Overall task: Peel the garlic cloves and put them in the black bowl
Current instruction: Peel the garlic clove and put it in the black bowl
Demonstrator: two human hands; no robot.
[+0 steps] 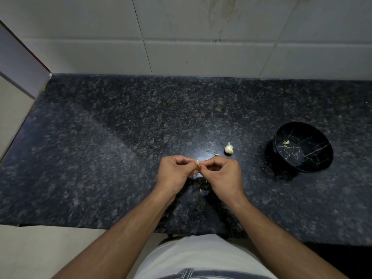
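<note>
Both hands meet above the middle of the dark granite counter [100, 148]. My left hand [174, 174] and my right hand [223, 176] pinch a small garlic cloves piece [197, 163] between their fingertips, its pale tip showing between them. A white garlic bulb [229, 148] stands on the counter just beyond my right hand. A loose clove or skin scrap [216, 154] lies beside it. The black bowl [314, 158] with gold veins sits at the right, tilted, with one peeled clove [286, 142] inside.
A small pale scrap [200, 190] lies on the counter below my hands. White wall tiles [201, 37] rise behind the counter. The counter's left end meets a light wall [12, 109], and its front edge runs close to my body.
</note>
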